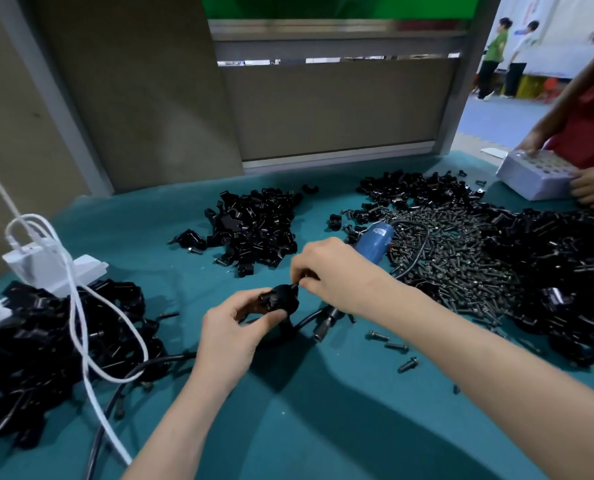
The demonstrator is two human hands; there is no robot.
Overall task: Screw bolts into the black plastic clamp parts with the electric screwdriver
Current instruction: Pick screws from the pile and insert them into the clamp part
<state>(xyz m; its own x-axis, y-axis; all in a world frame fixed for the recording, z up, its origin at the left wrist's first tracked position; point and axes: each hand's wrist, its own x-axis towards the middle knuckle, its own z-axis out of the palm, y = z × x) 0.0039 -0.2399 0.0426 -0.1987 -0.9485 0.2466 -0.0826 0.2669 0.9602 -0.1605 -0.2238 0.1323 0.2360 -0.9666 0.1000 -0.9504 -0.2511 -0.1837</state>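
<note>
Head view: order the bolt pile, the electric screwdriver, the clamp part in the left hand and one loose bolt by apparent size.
1. bolt pile
2. electric screwdriver, partly hidden by the right hand
3. clamp part in the left hand; nearer the camera, so unsure against the screwdriver
4. loose bolt

L hand (231, 329), R hand (337, 271), forearms bare

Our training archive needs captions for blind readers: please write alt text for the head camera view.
A person's left hand holds a black clamp part while the right hand pinches a bolt into it, above a teal table. The blue electric screwdriver lies beneath the right wrist, beside a heap of bolts and heaps of clamp parts.
</note>
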